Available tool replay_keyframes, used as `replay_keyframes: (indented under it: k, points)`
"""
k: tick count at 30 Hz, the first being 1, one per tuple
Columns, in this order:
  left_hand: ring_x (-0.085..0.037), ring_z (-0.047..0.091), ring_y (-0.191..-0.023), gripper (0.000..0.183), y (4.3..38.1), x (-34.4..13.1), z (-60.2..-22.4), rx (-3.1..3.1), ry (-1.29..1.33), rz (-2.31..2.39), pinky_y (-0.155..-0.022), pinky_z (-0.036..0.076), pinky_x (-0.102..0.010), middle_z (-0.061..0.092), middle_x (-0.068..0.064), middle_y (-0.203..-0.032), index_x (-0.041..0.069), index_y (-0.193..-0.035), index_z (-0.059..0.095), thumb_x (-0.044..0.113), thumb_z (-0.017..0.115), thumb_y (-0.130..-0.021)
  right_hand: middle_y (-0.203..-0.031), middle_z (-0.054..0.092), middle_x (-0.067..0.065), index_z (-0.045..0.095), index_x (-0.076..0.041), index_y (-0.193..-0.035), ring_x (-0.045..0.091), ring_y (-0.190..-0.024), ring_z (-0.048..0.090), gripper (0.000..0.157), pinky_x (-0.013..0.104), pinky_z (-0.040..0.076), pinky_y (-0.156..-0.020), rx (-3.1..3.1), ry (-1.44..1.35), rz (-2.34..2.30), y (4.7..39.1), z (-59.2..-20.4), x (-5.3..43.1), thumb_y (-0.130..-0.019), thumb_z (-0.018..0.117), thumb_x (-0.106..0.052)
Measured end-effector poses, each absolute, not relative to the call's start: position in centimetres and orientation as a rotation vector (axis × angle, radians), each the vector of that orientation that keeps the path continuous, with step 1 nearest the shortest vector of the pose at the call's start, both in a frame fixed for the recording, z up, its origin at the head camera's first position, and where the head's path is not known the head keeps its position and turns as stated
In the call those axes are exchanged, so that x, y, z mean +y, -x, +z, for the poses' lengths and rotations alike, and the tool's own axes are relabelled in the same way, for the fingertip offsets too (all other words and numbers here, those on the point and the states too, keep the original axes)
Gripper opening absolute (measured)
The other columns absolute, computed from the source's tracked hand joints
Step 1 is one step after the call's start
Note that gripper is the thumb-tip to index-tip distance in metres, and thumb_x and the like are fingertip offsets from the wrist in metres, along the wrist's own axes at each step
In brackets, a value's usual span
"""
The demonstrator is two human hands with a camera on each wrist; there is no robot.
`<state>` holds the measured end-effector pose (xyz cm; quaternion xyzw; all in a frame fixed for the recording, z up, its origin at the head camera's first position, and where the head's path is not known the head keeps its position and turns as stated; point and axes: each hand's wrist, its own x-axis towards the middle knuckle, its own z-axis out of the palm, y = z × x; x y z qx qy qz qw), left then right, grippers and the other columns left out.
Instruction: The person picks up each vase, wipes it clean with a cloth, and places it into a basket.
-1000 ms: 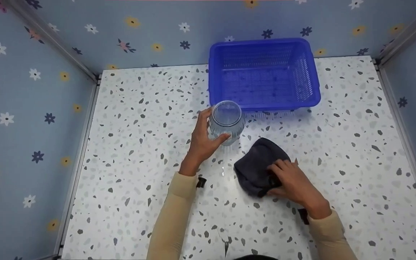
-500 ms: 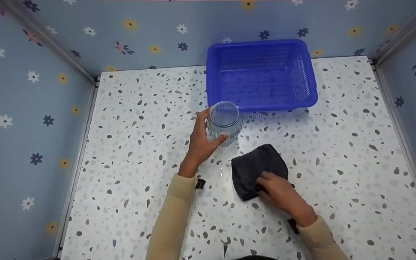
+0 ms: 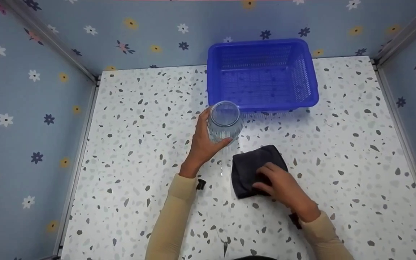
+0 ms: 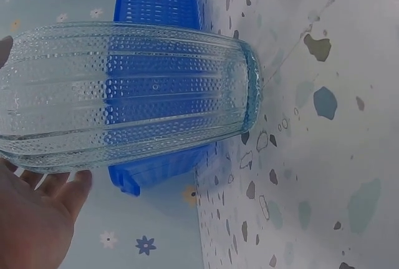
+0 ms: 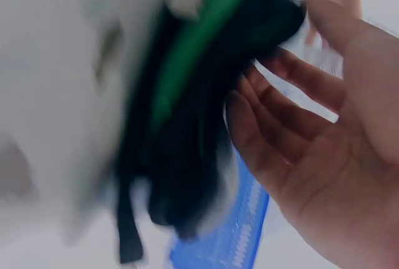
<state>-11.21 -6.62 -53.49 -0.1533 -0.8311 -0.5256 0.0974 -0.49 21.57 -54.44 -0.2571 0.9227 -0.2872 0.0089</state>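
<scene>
My left hand [image 3: 204, 142] holds a clear ribbed glass jar [image 3: 232, 126] round its side, thumb toward me and fingers on the far side. The jar stands upright, mouth up; the left wrist view shows its dotted, fluted wall [image 4: 162, 88] and thick base. To the right lies a folded dark fabric piece [image 3: 246, 169]. Over its near right part is my right hand [image 3: 282, 186], thumb and fingers spread apart with fingertips at the cloth. Blurred in the right wrist view, the fabric [image 5: 187, 156] shows a green strip and a hanging dark strap beside the loosely bent fingers [image 5: 249, 132].
A blue plastic basket [image 3: 264, 108] with slotted walls stands against the back wall, just behind the jar. Flower-patterned panels [image 3: 31, 126] enclose the speckled white table [image 3: 139, 144] at the back and both sides.
My right hand has let go of the dark fabric, which has turned and lies flatter, slightly nearer me. Left hand and jar stay in place, the left thumb shifting slightly.
</scene>
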Motion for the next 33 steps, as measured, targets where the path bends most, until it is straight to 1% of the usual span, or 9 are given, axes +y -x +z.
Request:
replay_keyframes:
  k: [3,8,12,16,19,22,27,29,33]
  points:
    - [-0.03,0.047,-0.145,0.112,11.2,-6.3,-53.8,-2.459,0.448,-1.59,-0.113,0.046,-0.055,0.035,-0.013,-0.167,0.011,-0.164,0.023,0.037,0.093,-0.08,-0.12,0.066,0.017,0.07,0.0,-0.122,0.033,-0.108,0.067,0.042,0.048,0.058,-0.094,2.972,0.73,-0.971,2.7,-53.5,23.0,-0.091,0.085,-0.025]
    - [-0.033,0.051,-0.141,0.117,11.1,-5.7,-54.3,-2.446,0.414,-1.617,-0.11,0.049,-0.055,0.041,-0.016,-0.161,0.013,-0.163,0.021,0.034,0.097,-0.077,-0.136,0.059,0.029,0.064,0.004,-0.132,0.047,-0.124,0.058,0.048,0.058,0.051,-0.103,3.155,0.638,-1.044,6.8,-52.6,25.2,-0.091,0.084,-0.008]
    - [-0.032,0.05,-0.142,0.119,11.2,-5.4,-54.6,-2.399,0.4,-1.603,-0.114,0.046,-0.051,0.042,-0.016,-0.161,0.011,-0.162,0.023,0.032,0.1,-0.073,-0.146,0.052,0.03,0.06,0.004,-0.138,0.05,-0.134,0.051,0.052,0.063,0.043,-0.11,3.252,0.563,-1.042,9.9,-52.7,26.4,-0.091,0.081,0.0]
    - [-0.033,0.052,-0.14,0.119,11.3,-5.1,-54.7,-2.374,0.399,-1.566,-0.113,0.047,-0.051,0.044,-0.017,-0.16,0.01,-0.161,0.025,0.033,0.101,-0.072,-0.152,0.05,0.029,0.059,0.003,-0.143,0.049,-0.14,0.047,0.054,0.063,0.039,-0.115,3.306,0.551,-0.986,12.3,-53.3,27.0,-0.092,0.078,0.004]
    - [-0.036,0.055,-0.136,0.116,11.3,-4.9,-54.7,-2.363,0.397,-1.53,-0.11,0.049,-0.052,0.047,-0.019,-0.157,0.008,-0.159,0.026,0.033,0.1,-0.072,-0.153,0.051,0.028,0.06,0.003,-0.145,0.049,-0.14,0.048,0.055,0.063,0.037,-0.117,3.329,0.594,-0.947,13.7,-53.8,27.2,-0.092,0.076,0.008]
    - [-0.037,0.057,-0.133,0.114,11.4,-4.7,-54.7,-2.351,0.396,-1.5,-0.108,0.051,-0.052,0.049,-0.021,-0.154,0.007,-0.157,0.028,0.032,0.1,-0.072,-0.151,0.053,0.028,0.061,0.002,-0.143,0.05,-0.138,0.05,0.055,0.063,0.037,-0.117,3.358,0.646,-0.943,14.6,-54.3,27.4,-0.09,0.074,0.013]
    - [-0.037,0.06,-0.131,0.113,11.4,-4.7,-54.8,-2.327,0.384,-1.498,-0.105,0.053,-0.052,0.052,-0.02,-0.152,0.007,-0.156,0.03,0.031,0.1,-0.071,-0.146,0.058,0.027,0.066,0.003,-0.138,0.049,-0.134,0.053,0.047,0.06,0.036,-0.119,3.389,0.665,-0.958,15.4,-54.4,27.5,-0.093,0.07,0.014]
    - [-0.037,0.061,-0.13,0.113,11.4,-4.7,-54.9,-2.315,0.382,-1.504,-0.105,0.054,-0.052,0.053,-0.02,-0.151,0.008,-0.156,0.031,0.03,0.101,-0.07,-0.143,0.061,0.026,0.068,0.003,-0.136,0.047,-0.133,0.056,0.042,0.058,0.038,-0.119,3.407,0.668,-0.957,15.6,-54.4,27.5,-0.095,0.067,0.013]
    - [-0.036,0.062,-0.129,0.111,11.1,-4.9,-54.8,-2.311,0.399,-1.474,-0.103,0.055,-0.052,0.055,-0.02,-0.148,0.007,-0.154,0.033,0.029,0.101,-0.069,-0.134,0.07,0.021,0.074,0.0,-0.128,0.043,-0.124,0.064,0.033,0.055,0.047,-0.112,3.489,0.702,-0.962,16.1,-54.6,27.6,-0.098,0.066,0.011]
